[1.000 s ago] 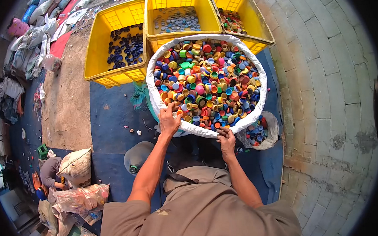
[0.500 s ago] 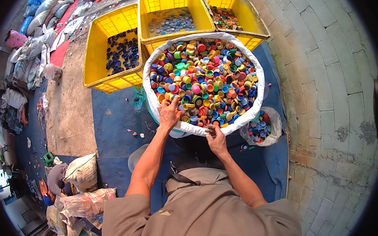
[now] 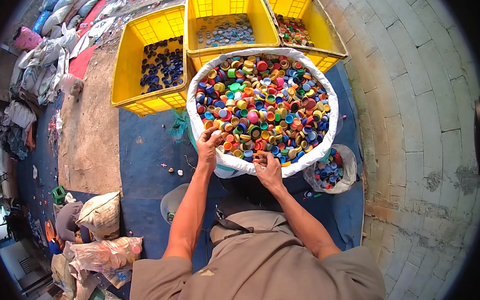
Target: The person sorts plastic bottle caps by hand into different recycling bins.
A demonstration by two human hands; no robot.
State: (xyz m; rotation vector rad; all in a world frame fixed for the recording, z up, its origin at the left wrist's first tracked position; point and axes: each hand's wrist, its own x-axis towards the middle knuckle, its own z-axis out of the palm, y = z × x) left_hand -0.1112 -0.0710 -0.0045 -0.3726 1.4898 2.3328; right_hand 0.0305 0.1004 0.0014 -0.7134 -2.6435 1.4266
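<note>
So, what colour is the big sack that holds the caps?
The sack is white; the head view shows it.

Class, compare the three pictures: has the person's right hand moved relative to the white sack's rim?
Yes. The right hand has shifted forward, from just outside the white sack's rim to over it, fingertips now among the bottle caps.

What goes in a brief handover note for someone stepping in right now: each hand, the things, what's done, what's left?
Left hand: on the mixed caps inside the near rim of the white sack; grip unclear.
Right hand: on caps at that rim; grip unclear.
Beyond the sack, yellow crates: left crate dark blue caps, middle crate pale caps, right crate reddish mix.
Done: a thin layer in each crate.
Left: the sack nearly brim-full.
</note>
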